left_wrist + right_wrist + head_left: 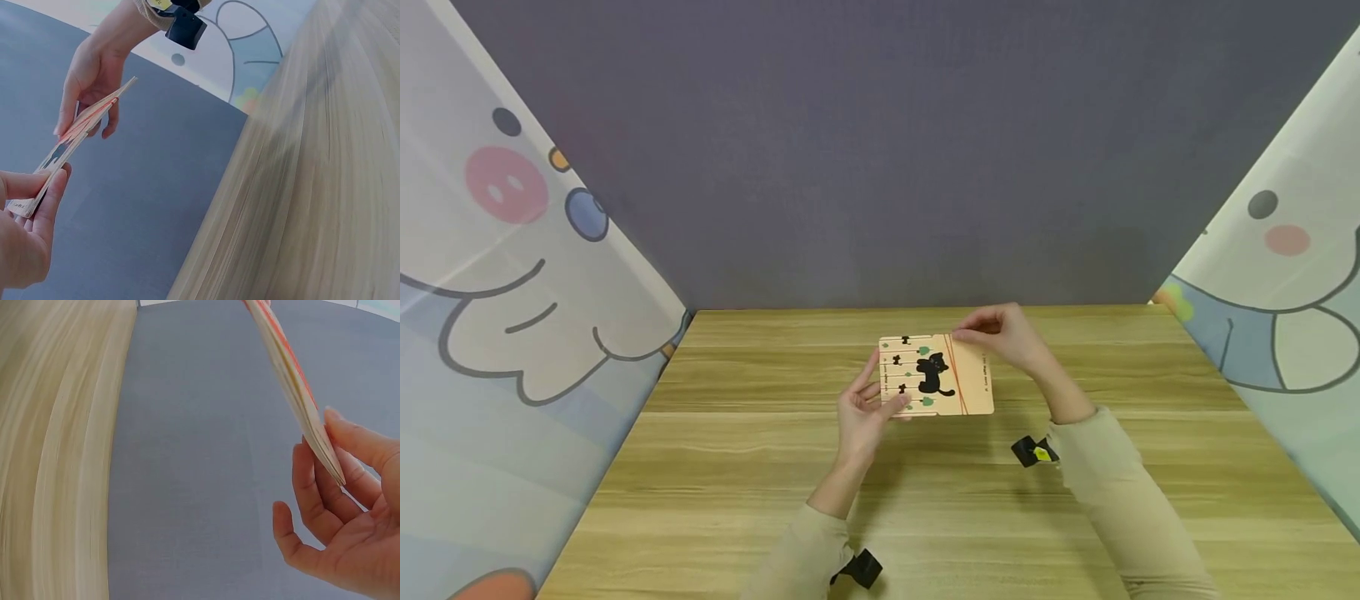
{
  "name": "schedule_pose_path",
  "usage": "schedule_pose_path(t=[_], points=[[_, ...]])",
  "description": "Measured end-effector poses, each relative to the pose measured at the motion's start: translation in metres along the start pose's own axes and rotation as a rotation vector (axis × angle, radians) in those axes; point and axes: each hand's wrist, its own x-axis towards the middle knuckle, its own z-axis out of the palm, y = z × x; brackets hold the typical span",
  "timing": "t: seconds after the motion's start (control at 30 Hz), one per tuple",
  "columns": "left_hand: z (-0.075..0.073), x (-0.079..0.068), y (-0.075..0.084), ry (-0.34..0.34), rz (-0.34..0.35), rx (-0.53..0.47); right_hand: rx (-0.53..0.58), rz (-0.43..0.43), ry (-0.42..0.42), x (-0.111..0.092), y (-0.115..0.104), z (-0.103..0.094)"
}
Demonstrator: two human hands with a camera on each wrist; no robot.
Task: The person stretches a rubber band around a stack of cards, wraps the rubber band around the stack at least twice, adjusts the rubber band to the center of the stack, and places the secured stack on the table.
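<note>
A thin cream notebook (973, 379) with a black cat printed on its cover is held up above the table. Red cord (956, 375) runs across the cover near its right end. My left hand (859, 429) grips the left end, thumb on the cover and fingers behind. At the top edge, beside the cord, my right hand (1009, 337) pinches the notebook. In the right wrist view, layered page edges of the notebook (294, 387) show, with the right thumb on one face and fingers behind the other. Part of the cord is hidden at the fingertips.
Below the hands lies a wood-grain table (737, 450). A dark grey panel (880, 167) stands along its back edge, and cartoon-printed panels (467, 333) flank both sides. Black wrist-worn pieces (1024, 451) hang by the sleeves.
</note>
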Motion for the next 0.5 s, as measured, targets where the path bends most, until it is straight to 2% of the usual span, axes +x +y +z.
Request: schedule_pose_path(t=[0.13, 0.5], points=[[0.0, 0.0, 0.0, -0.001, 0.0, -0.006, 0.004, 0.005, -0.023, -0.001, -0.001, 0.002], [0.005, -0.002, -0.001, -0.025, 0.009, 0.013, 0.02, 0.052, 0.0, 0.0, -0.002, 0.014]])
